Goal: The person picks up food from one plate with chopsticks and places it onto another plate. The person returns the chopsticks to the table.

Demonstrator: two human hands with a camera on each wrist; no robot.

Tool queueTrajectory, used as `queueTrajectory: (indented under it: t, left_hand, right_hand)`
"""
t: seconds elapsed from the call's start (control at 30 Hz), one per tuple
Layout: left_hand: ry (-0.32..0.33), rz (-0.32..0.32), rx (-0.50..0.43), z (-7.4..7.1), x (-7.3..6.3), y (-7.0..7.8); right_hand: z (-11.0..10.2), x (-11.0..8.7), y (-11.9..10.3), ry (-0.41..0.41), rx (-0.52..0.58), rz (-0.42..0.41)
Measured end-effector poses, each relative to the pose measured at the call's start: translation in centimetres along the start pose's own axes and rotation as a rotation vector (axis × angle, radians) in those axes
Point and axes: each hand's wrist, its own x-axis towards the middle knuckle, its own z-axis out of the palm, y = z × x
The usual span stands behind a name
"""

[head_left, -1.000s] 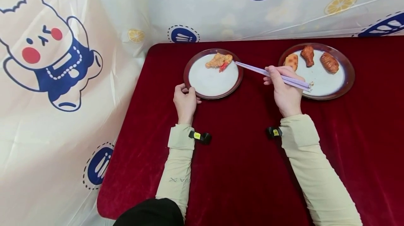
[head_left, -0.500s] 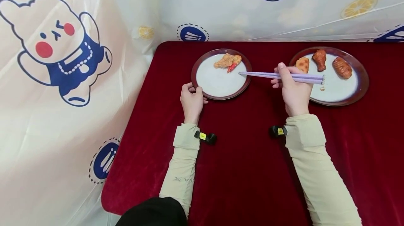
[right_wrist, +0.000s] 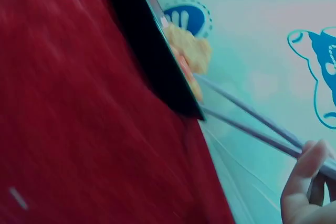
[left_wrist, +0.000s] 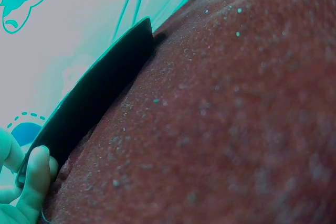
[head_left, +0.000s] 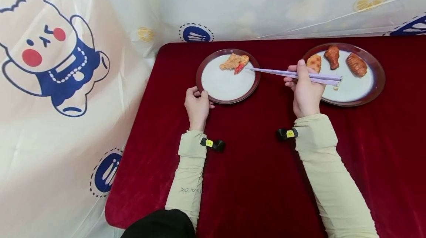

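In the head view my left hand [head_left: 197, 108] pinches the near-left rim of a brown-rimmed white plate [head_left: 223, 86], thumb on the edge. The left wrist view shows that thumb and fingers at the dark plate side [left_wrist: 100, 87]. On this plate's far part lies a battered fried shrimp [head_left: 233, 61] with a red tail [head_left: 239, 68]. My right hand [head_left: 306, 90] holds lilac chopsticks [head_left: 283, 71], their tips close to the red tail. In the right wrist view the chopsticks [right_wrist: 252, 129] slant to the food [right_wrist: 186, 51]; contact is hard to tell.
A larger brown-rimmed plate [head_left: 377, 73] stands to the right, partly behind my right hand. It bears a browned flat piece [head_left: 314, 63], a chicken drumstick [head_left: 332, 57], a chicken wing [head_left: 357, 65] and a crumb. Red cloth [head_left: 249, 179] covers the table; printed curtains [head_left: 166, 5] hang behind.
The chopstick tips first came down over the left plate's right side, then rose a little to beside the red tail. The left hand keeps its hold; the head view shifted slightly.
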Motion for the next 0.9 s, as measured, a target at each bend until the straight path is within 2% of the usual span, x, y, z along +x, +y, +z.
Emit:
queueTrajectory:
  t: [0.13,0.23,0.67,0.9]
  left_hand:
    - [-0.001,-0.002,-0.002,0.0,0.1,0.1]
    - [-0.005,-0.005,0.004,-0.1,0.0,0.1]
    - [-0.006,-0.003,-0.008,0.0,-0.1,0.1]
    - [-0.006,-0.009,0.001,-0.1,-0.1,0.1]
  right_hand:
    - [0.6,-0.3,0.8,0.029,0.026,0.075]
    - [0.8,-0.6,1.5,0.026,0.061,0.100]
    - [0.3,-0.4,2.1,0.000,0.052,0.025]
    - [0.0,-0.4,1.5,-0.066,0.025,0.026]
